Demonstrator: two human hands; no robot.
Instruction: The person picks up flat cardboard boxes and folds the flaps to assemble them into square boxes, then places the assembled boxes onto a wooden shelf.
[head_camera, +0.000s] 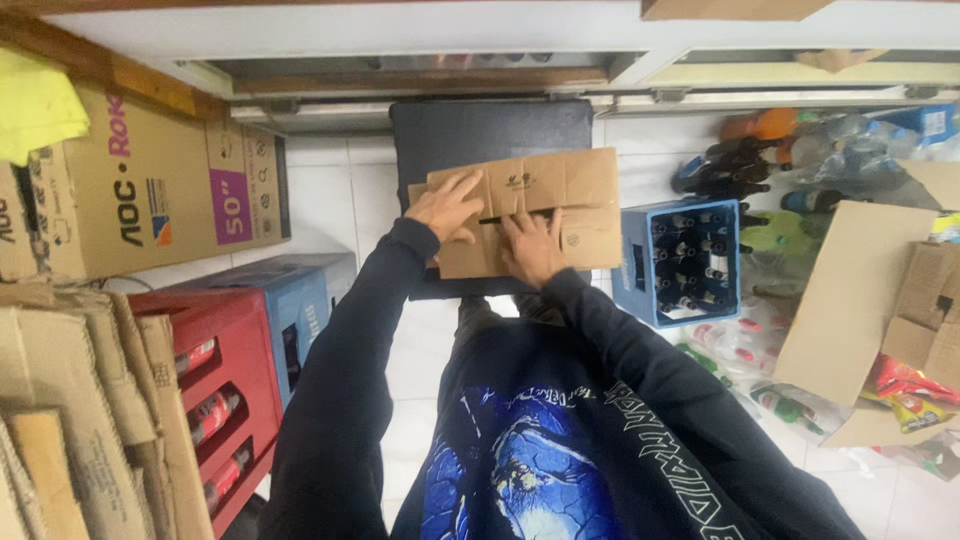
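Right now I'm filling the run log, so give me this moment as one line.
left hand: flat on cardboard box | right hand: pressing box flap | box: on dark stool | nearby: blue bottle crate on the right

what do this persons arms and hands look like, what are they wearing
Both arms are covered to the wrist by long, dark navy or black sleeves of a sweatshirt, loose and creased. The right sleeve carries pale block lettering along its length; the left sleeve looks plain. The left hand and right hand are bare: no gloves, rings or watch visible.
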